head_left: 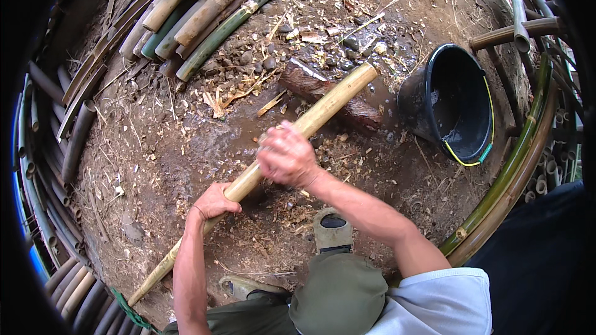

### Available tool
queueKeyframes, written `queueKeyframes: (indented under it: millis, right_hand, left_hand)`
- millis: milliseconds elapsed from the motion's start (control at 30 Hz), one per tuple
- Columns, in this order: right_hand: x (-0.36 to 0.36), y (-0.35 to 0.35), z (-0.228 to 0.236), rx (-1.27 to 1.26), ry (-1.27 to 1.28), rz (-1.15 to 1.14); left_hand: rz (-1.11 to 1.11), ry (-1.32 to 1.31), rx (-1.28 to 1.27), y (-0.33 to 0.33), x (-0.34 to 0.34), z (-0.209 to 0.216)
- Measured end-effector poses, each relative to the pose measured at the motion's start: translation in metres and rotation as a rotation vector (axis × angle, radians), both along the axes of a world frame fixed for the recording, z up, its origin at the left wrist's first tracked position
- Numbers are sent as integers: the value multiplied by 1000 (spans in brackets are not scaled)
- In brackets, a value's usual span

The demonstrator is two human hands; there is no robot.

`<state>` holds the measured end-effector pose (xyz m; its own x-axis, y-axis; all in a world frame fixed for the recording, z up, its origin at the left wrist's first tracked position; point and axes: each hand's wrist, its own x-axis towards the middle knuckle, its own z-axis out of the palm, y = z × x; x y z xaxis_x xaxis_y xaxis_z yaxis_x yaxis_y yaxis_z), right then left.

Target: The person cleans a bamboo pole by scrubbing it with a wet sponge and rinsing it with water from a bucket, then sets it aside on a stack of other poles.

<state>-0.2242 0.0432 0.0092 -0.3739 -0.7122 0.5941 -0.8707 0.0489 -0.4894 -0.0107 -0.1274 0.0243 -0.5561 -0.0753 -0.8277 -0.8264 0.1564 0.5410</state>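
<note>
A peeled, pale yellow bamboo pole (335, 96) slants across in front of me, from the lower left up to the upper right. Its far part lies over a dark, wet log (304, 80) on the ground. My left hand (216, 201) is wrapped round the pole below its middle, thumb over the top. Farther up, my right hand (287, 154) presses on the pole with curled fingers, slightly blurred. Whether a small thing is tucked under those fingers is hidden. The pole's near end passes beside my left forearm.
A black bucket (417, 102) with a yellow-green handle stands at the right, some liquid inside. Bamboo poles lie stacked at the far left (217, 18), and others line the left side. Green and brown poles (503, 180) curve along the right. Chips and stones litter the damp soil.
</note>
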Motion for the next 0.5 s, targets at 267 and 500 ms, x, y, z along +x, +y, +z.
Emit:
queueKeyframes:
  millis: [267,500]
  right_hand:
    - [-182,41,-15,223,90,-610]
    - [16,12,1,63,-94,38]
  left_hand:
    - [-98,501,-812,35,-10,18]
    - [-278,239,-1263,103,-17,17]
